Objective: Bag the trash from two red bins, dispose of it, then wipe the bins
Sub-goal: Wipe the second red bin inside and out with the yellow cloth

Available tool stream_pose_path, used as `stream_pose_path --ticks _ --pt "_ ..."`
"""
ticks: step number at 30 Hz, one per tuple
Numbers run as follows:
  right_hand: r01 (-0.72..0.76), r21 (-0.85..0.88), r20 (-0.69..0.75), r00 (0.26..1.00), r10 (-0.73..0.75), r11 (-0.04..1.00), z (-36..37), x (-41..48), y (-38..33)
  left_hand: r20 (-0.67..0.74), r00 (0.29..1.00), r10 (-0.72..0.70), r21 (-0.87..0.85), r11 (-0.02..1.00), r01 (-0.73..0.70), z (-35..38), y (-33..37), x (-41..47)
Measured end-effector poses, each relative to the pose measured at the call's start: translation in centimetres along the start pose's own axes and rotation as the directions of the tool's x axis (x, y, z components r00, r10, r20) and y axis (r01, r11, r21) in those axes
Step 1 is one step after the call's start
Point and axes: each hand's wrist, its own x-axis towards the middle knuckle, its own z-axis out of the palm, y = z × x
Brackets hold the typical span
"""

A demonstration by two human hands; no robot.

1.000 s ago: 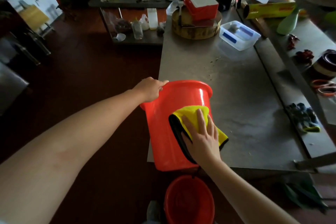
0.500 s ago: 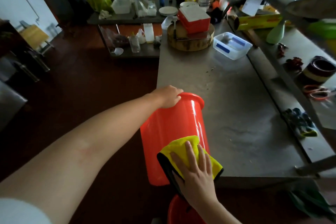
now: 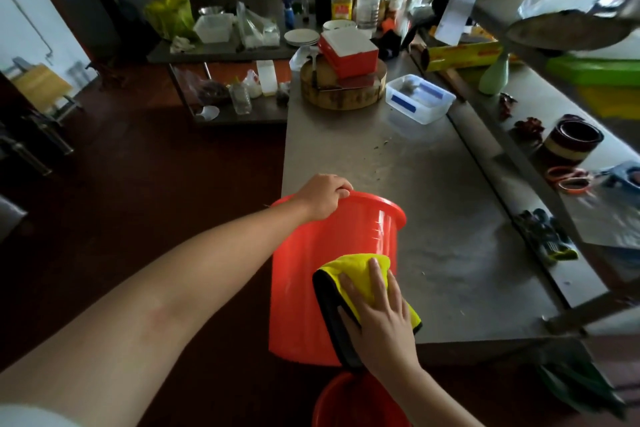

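One yellow cloth [image 3: 360, 272], higher up red bin [image 3: 301, 288]

The red bin [image 3: 304, 288] is gleaming: smooth, glossy plastic catching a streak of light. The yellow cloth [image 3: 356, 267] is looking soft and fluffy, dark-edged. The table [image 3: 433, 218] is showing dull, smudged metal; far off, the chopping block [image 3: 343, 101] is showing rough wood.

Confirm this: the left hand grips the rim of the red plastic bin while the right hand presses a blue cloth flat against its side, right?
No: the head view shows a yellow cloth with a black edge, not blue. Otherwise right: the left hand grips the rim of the red plastic bin, the right hand presses the cloth flat against its side.
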Motion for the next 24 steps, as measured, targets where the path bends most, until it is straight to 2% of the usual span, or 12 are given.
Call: stream_pose_path --ticks 5,10,14,18,24 --pt "-0.043 -0.087 -0.034 0.999 0.04 0.995 -1.6 2.8 0.6 -0.087 0.993 -0.075 -0.181 0.982 0.058 0.2 -1.3 -1.9" --pt "-0.086 -0.096 0.065 0.994 0.093 0.992 -1.9 7.9 0.1 -0.056 0.981 -0.187 -0.26 0.951 0.166 1.0 -3.8 -4.1" --pt "-0.011 -0.144 0.068 0.997 0.021 0.989 -1.3 11.3 -1.7 0.029 0.98 -0.199 -0.2 0.959 0.2 -0.4 -5.1 -4.4" --pt "0.112 -0.203 0.064 0.993 -0.101 0.973 -0.1 12.1 -4.1 0.079 0.994 -0.078 -0.085 0.993 0.085 -1.8 -4.6 -2.9" --pt "0.147 -0.22 0.055 0.989 -0.138 0.964 0.5 12.1 -4.3 0.155 0.988 -0.016 0.091 0.996 0.001 -2.8 -4.9 -1.7"
